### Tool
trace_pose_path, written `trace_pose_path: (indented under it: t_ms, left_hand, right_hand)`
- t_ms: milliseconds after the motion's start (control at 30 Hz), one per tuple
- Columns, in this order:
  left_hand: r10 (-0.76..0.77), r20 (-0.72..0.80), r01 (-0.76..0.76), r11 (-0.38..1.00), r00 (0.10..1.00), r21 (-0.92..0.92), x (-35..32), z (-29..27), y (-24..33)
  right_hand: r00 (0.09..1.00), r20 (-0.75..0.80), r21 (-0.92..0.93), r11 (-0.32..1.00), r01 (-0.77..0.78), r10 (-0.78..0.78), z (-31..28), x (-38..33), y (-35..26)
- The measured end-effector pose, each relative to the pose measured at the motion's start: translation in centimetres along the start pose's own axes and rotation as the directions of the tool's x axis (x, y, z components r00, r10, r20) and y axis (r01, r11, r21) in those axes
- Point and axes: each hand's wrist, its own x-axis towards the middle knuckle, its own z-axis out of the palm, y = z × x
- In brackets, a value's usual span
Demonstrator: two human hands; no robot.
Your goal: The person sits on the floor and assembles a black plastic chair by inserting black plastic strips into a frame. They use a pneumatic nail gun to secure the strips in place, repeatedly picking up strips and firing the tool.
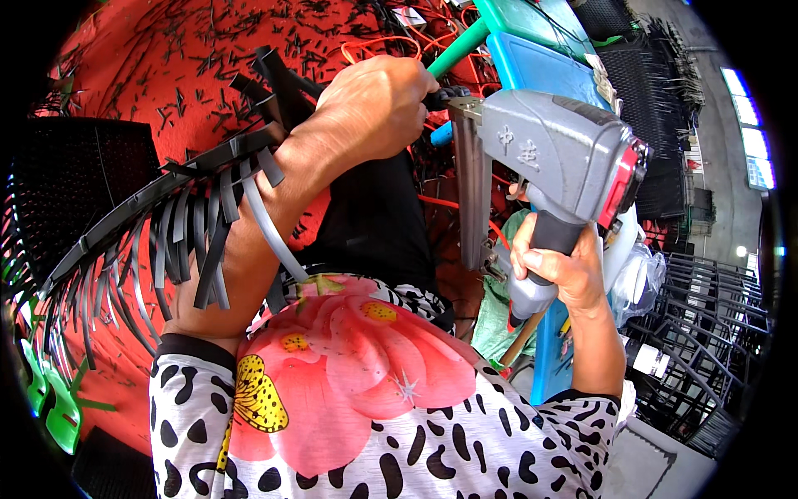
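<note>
The right hand's (573, 270) fingers grip the nail gun (553, 137) at two o'clock, likely to steady its weight; the left hand (374, 108) curls near its nose at twelve, hold unclear; black strips (214, 259) dangle at nine o'clock

Between the left forearm (312, 158) and nail gun (553, 137), room opens over the black trousers (378, 212) — dark strips (181, 237) crowd the forearm's left

Workshop, grey nail gun (549, 141), red floor (116, 416) strewn with black scraps (180, 101), black frames (702, 312) massed at right.
</note>
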Motion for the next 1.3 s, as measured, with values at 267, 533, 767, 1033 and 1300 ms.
trace_pose_path:
  t_ms: [267,533,767,1033,1300]
  left_hand:
    - [-0.002,0.033,0.000,0.999,0.999,0.047,0.1,0.2,0.1]
    - [-0.004,0.013,0.003,0.997,1.000,0.074,0.0,0.5,0.4]
    - [0.009,-0.001,-0.008,1.000,1.000,0.029,0.0,1.0,0.4]
    - [0.057,0.005,-0.057,0.998,0.998,0.006,0.9,1.8,-0.1]
    - [0.047,-0.042,-0.047,0.999,0.998,-0.010,0.6,1.7,-0.5]
  right_hand:
    - [1.000,-0.002,-0.029,0.999,-0.019,0.019,0.3,0.3,-0.1]
    - [1.000,0.001,-0.042,0.999,-0.006,0.006,0.7,0.1,-1.1]
    - [0.999,0.007,0.000,0.999,-0.041,0.041,0.5,-0.2,-1.5]
    - [0.997,-0.004,-0.025,0.997,-0.073,0.073,0.7,0.0,-1.9]
    - [1.000,-0.026,0.021,1.000,-0.016,0.016,0.7,-0.1,-1.6]
